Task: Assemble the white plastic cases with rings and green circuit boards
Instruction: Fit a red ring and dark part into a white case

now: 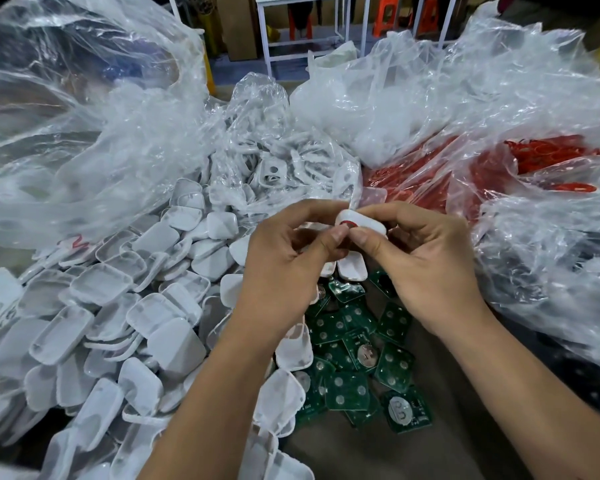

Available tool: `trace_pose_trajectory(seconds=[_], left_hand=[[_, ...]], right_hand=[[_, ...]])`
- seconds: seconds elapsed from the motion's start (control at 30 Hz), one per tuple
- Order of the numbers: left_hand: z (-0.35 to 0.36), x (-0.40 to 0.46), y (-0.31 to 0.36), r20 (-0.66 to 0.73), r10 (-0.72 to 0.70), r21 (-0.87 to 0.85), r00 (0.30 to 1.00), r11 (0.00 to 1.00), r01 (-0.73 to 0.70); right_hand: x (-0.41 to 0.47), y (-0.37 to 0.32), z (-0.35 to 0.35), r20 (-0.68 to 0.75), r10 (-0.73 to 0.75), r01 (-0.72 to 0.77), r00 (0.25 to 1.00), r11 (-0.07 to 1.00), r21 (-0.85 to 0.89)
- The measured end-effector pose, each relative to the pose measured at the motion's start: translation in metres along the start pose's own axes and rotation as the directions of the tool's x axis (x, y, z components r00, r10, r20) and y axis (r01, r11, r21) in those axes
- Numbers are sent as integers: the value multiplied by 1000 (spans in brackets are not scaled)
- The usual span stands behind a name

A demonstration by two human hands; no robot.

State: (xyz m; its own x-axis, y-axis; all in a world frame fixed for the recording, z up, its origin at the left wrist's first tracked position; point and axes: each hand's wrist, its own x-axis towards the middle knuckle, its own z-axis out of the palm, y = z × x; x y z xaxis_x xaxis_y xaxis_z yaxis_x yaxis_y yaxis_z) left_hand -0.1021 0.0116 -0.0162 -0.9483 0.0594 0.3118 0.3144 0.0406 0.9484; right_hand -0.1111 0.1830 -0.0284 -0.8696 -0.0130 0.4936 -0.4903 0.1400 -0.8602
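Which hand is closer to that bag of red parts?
The right hand. It sits just beside the clear bag of red parts, below its near edge. The left hand is further off, on the white cases side.

the case you pinch between your left hand and right hand is white, with a spot of red showing at its near edge. the heap of case halves at lower left is white too. the circuit boards at lower centre are dark green, dotted with pale silver circles. at right, the rings show bright red through a clear, glossy bag. at the top of the frame the stools are orange.
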Motion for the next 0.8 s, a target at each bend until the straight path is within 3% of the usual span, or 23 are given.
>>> trace_pose_trajectory(seconds=[0.33,0.63,0.7,0.8], left_hand=[[-4,1,0,-42,62,175,997,983,-54],[3,0,1,-84,31,240,996,971,-10],[3,2,0,-90,-18,235,996,971,38],[1,4,-2,-121,-128,146,984,979,145]], right_hand=[[-3,-2,4,42,56,-56,998,998,-4],[-5,-1,5,17,57,-55,998,995,-81],[-5,1,6,19,103,-101,995,991,-85],[-4,4,8,73,268,-272,961,961,48]])
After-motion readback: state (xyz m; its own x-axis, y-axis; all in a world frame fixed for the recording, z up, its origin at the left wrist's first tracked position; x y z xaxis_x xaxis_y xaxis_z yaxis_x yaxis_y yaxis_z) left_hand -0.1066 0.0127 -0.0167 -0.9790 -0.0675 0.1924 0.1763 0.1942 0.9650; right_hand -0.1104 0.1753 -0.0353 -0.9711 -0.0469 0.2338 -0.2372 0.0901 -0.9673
